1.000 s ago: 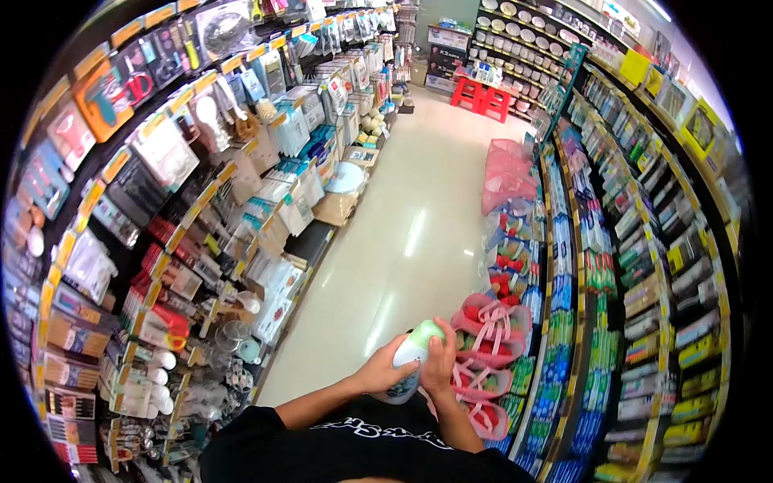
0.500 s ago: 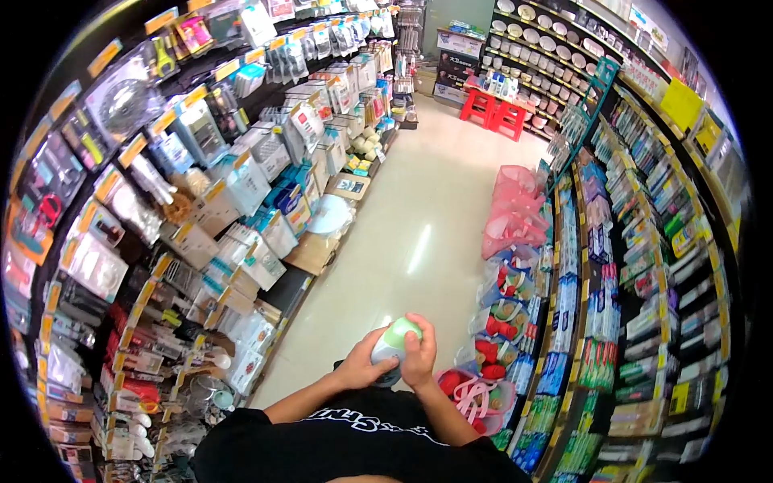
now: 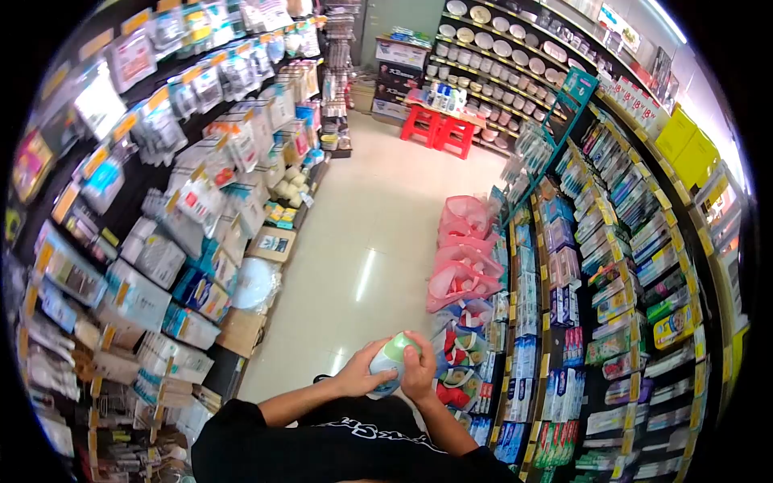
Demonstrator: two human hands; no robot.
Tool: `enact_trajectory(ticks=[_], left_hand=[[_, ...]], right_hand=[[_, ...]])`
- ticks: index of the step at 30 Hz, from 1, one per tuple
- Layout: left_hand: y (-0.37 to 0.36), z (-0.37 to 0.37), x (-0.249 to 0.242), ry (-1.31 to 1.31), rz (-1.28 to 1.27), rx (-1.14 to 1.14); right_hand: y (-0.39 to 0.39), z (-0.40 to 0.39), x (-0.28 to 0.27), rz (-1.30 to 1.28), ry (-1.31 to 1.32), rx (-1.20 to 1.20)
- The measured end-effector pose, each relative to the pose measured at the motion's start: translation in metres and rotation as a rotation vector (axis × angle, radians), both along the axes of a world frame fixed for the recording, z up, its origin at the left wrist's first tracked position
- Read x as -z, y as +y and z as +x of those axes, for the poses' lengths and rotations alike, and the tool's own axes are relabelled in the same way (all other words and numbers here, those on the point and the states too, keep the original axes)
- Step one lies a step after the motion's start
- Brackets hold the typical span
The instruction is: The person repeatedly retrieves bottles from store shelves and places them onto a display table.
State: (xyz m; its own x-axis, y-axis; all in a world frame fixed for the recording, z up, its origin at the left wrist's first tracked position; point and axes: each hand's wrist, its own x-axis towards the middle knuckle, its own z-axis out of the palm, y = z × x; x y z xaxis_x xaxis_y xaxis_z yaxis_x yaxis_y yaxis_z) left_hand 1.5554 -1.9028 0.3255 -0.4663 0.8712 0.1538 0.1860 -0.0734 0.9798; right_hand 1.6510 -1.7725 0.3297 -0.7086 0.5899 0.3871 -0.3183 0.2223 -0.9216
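Observation:
Both of my hands hold a rounded bottle point(image 3: 392, 354) with a pale green top and a whitish body, in front of my black shirt. My left hand point(image 3: 360, 373) wraps the body from the left, thumb across its front. On the other side, my right hand point(image 3: 419, 369) closes round the green top, its fingers curled over it. The palms hide part of the bottle, and its label is too small to read.
Shelves of toothpaste boxes point(image 3: 555, 402) line the right side, with pink baskets point(image 3: 463, 274) on the floor beside them. Hanging packaged goods point(image 3: 201, 201) fill the left wall. Red stools point(image 3: 439, 130) and a rack of bowls point(image 3: 515, 56) stand at the far end.
My view has moved forward and turned slightly right, so the baskets and stools sit lower and further left. The bottle stays in both hands and is tilted a little differently.

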Motion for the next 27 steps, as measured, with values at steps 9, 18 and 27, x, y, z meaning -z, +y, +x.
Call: enact_trajectory(ticks=[9,18,27], left_hand=[[0.193,-0.142,-0.010,0.114,0.022,0.161],[0.399,-0.334,-0.005,-0.020,-0.135,-0.117],[0.529,-0.495,0.004,-0.240,-0.091,-0.288]], right_hand=[[0.178,-0.125,0.017,0.016,0.230,0.078],[0.398,-0.348,0.022,-0.129,0.107,-0.035],[0.538,-0.539,0.018,-0.016,-0.076,-0.167]])
